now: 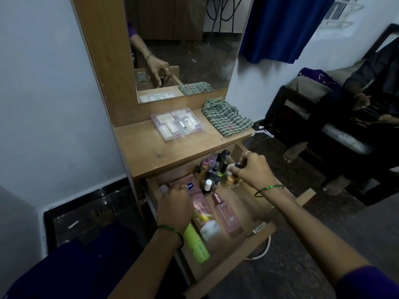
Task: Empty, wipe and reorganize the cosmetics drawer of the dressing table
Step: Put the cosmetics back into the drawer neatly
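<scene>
Drawer (235, 258) open, hands (251, 169) among bottles (212, 169)

Blue curtain (278, 29) by window, seated person's bare feet (333, 185), perhaps clothes on bed (313, 80)

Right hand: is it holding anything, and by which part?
The right hand pinches a small amber bottle by its black cap, at the drawer's back corner.
</scene>
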